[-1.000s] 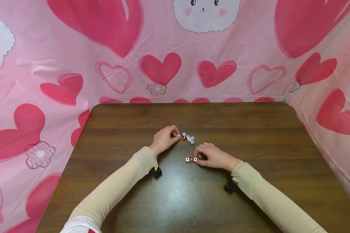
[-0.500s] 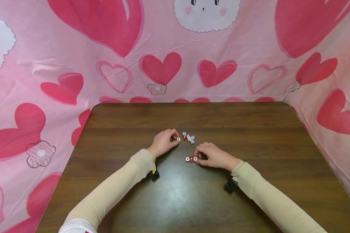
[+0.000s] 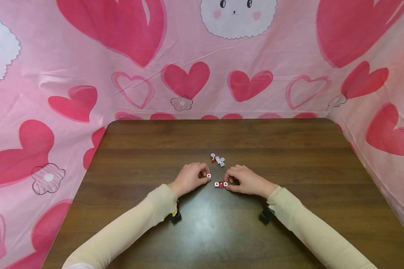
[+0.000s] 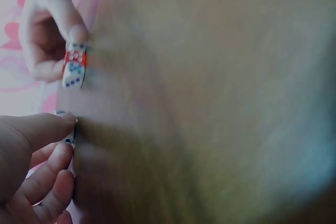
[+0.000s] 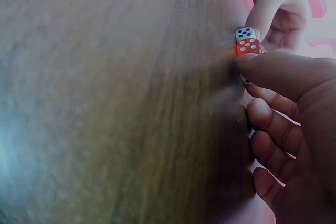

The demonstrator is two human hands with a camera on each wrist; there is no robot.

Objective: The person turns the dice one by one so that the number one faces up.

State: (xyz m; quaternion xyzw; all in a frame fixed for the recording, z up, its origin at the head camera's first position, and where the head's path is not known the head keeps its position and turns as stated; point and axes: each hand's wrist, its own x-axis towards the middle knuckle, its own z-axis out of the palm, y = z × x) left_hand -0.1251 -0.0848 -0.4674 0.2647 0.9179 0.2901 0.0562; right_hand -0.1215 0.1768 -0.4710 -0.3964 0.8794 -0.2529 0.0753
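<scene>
My left hand [image 3: 190,178] pinches a white die [image 3: 208,176] with a red pip on top, between thumb and fingertips. To its right and nearer the body lies a short row on the table: a white die [image 3: 217,185], a red die [image 3: 221,184] and another white die [image 3: 225,184] side by side. The right hand [image 3: 247,180] pinches the row's right-hand white die. In the left wrist view, the left thumb partly covers the held die [image 4: 70,136]. The right thumb hides much of the end die in the right wrist view, beside the red die [image 5: 248,46].
Behind the hands a loose cluster holds several white dice [image 3: 219,160] and a red die [image 3: 213,159]. Black wrist cameras hang under both sleeves. The brown wooden table [image 3: 272,138] meets a pink heart-patterned cloth at its far edge.
My left hand has moved away from the cluster, toward the body and slightly right, with the white die in its pinch. The right hand and the row have stayed in place.
</scene>
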